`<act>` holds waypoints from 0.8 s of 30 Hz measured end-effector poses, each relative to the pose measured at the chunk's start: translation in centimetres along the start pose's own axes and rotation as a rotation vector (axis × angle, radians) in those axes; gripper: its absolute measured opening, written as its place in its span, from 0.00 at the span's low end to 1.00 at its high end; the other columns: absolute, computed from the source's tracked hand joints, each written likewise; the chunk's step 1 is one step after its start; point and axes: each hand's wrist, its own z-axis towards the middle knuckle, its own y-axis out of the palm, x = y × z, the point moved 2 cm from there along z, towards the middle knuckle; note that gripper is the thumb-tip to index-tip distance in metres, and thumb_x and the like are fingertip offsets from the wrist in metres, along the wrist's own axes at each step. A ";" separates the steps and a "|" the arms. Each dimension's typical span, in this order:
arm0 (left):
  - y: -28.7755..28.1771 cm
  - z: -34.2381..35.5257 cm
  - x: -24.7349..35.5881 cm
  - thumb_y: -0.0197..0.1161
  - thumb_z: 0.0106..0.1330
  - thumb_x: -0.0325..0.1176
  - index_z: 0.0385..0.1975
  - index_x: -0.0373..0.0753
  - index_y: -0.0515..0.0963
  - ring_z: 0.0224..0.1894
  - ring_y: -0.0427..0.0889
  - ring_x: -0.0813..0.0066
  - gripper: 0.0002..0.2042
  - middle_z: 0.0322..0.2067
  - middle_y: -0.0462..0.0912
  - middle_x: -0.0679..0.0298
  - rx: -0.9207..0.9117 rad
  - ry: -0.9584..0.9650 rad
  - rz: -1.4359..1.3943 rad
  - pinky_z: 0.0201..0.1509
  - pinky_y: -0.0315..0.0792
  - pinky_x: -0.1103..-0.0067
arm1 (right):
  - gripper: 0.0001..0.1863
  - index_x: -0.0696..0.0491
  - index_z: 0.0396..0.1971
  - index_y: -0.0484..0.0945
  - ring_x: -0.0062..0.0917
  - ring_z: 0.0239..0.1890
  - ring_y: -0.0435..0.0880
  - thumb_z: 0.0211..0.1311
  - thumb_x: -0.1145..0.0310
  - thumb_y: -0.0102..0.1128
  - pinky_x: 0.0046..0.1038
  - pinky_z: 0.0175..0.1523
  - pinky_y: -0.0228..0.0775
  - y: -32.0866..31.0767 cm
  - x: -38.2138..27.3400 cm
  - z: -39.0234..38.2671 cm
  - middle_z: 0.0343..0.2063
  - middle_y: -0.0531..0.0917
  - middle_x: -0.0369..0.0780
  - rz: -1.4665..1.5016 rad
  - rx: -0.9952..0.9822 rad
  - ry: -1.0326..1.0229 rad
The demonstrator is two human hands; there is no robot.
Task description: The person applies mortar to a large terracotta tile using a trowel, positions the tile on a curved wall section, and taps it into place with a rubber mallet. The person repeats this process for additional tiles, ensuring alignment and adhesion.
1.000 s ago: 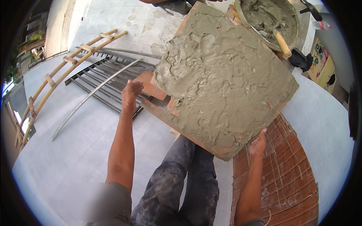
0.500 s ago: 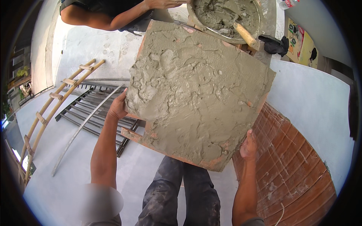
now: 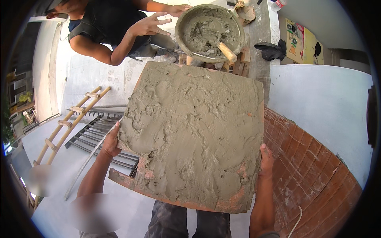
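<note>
Between my two hands is a large square reddish tile [image 3: 121,179], its upturned face spread with wet grey mortar [image 3: 194,119]. A notch is cut out of its near left corner. My left hand [image 3: 112,142] is closed on the left edge just above that notch. Lower on the opposite edge, my right hand [image 3: 266,160] grips the tile, thumb up along its side. The fingers of both hands are partly hidden beneath it. Bare reddish patches show through the mortar close to the near edge.
Beyond the tile stands a round tub [image 3: 179,29] of mortar with a wooden-handled tool [image 3: 227,52] in it. A co-worker's hand [image 3: 151,25] is spread beside it. At left are a bamboo ladder [image 3: 73,115] and a dark metal grate [image 3: 93,137]; at right, a curved brown surface [image 3: 305,166].
The tile has come nearer to me and turned slightly, with both hands still on it. More of the co-worker shows now, one hand raised with fingers spread near the tub.
</note>
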 end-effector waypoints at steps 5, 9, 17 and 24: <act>4.8 -4.6 4.9 0.47 0.76 0.54 0.66 0.37 0.67 0.61 0.77 0.60 0.29 0.61 0.76 0.55 -0.021 -0.035 0.025 0.66 0.70 0.61 | 0.24 0.62 0.53 0.79 0.27 0.47 0.83 0.72 0.55 0.58 0.30 0.55 0.72 1.5 -5.2 -3.3 0.48 0.85 0.42 0.176 -0.022 0.172; 8.9 -8.5 9.2 0.46 0.77 0.52 0.66 0.37 0.67 0.63 0.75 0.58 0.28 0.62 0.75 0.55 -0.098 -0.095 0.115 0.70 0.65 0.60 | 0.24 0.63 0.52 0.79 0.26 0.48 0.83 0.72 0.55 0.58 0.31 0.55 0.73 -2.7 -5.2 -6.6 0.50 0.84 0.42 0.260 -0.040 0.256; 20.2 -17.6 13.3 0.48 0.75 0.47 0.65 0.32 0.66 0.58 0.77 0.55 0.27 0.58 0.76 0.51 -0.392 -0.009 0.424 0.60 0.72 0.59 | 0.20 0.60 0.52 0.78 0.30 0.43 0.85 0.71 0.60 0.59 0.34 0.50 0.76 -9.6 -11.0 -21.1 0.43 0.85 0.40 -0.338 -0.090 -0.412; 21.5 -15.5 17.8 0.55 0.72 0.49 0.64 0.33 0.69 0.55 0.81 0.53 0.29 0.56 0.79 0.49 -0.663 0.346 1.170 0.58 0.75 0.59 | 0.21 0.61 0.47 0.81 0.26 0.42 0.83 0.71 0.56 0.59 0.31 0.50 0.74 -10.8 -16.7 -34.3 0.41 0.85 0.42 0.636 0.166 0.089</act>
